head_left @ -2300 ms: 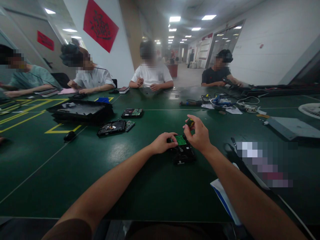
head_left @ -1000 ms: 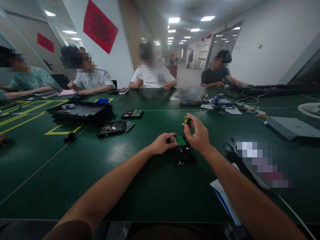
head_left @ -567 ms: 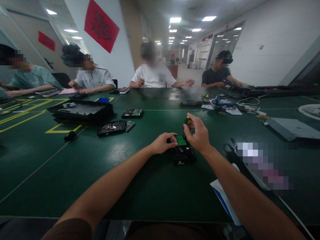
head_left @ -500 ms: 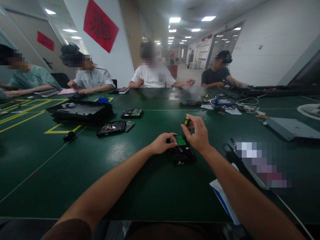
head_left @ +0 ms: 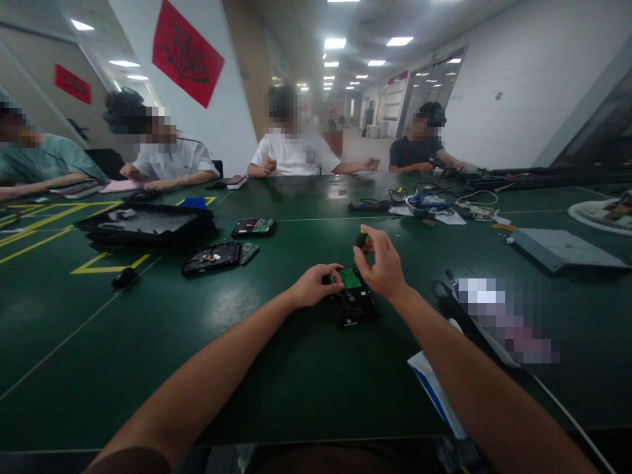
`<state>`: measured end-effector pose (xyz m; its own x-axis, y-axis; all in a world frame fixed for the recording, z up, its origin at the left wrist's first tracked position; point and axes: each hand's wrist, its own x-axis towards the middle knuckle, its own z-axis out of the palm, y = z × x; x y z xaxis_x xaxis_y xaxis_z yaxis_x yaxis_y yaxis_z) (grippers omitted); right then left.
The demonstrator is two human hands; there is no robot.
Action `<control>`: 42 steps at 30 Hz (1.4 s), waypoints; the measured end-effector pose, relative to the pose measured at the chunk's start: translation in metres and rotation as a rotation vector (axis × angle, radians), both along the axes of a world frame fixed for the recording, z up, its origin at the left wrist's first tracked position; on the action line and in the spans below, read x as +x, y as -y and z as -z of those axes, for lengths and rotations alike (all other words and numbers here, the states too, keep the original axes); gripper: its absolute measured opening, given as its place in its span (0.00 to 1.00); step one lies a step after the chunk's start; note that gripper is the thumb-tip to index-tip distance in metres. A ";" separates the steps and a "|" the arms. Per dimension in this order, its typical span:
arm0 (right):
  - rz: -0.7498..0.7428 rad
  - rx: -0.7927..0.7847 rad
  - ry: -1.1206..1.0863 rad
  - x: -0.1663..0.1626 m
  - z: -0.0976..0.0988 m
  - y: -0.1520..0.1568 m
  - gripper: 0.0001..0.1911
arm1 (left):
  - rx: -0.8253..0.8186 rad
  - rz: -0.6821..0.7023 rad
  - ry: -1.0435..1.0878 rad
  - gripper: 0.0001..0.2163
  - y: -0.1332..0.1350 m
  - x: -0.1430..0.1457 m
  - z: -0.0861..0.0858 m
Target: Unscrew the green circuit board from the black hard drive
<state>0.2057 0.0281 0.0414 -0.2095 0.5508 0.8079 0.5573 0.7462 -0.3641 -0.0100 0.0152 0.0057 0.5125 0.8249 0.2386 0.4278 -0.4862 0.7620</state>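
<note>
A black hard drive [head_left: 354,307] with a green circuit board [head_left: 349,278] on top lies on the green table [head_left: 276,355] in front of me. My left hand [head_left: 312,287] rests on its left edge, fingers curled against the drive. My right hand [head_left: 381,266] is above the drive's far right corner, fingers pinched round a screwdriver handle [head_left: 361,239], black and yellow, held upright over the board. The screwdriver's tip is hidden behind my fingers.
Two more opened drives [head_left: 213,257] [head_left: 253,227] and a black tray [head_left: 148,224] lie to the left. Cables and tools [head_left: 429,201] sit at the far right, a grey flat box [head_left: 563,250] beyond. Papers [head_left: 434,388] lie by my right forearm. Several people sit round the table.
My view has shifted slightly right and down. Both hands stay on the drive and screwdriver; the right hand's fingers have shifted a little round the handle. A person opposite has stretched an arm out.
</note>
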 end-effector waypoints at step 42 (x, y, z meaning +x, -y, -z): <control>0.023 0.030 -0.053 0.000 0.002 -0.002 0.24 | 0.008 0.004 -0.006 0.06 -0.002 -0.001 0.004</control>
<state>0.2060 0.0297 0.0390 -0.1531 0.5306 0.8337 0.5551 0.7442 -0.3716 -0.0109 0.0177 0.0018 0.5172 0.8208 0.2425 0.4302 -0.4943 0.7554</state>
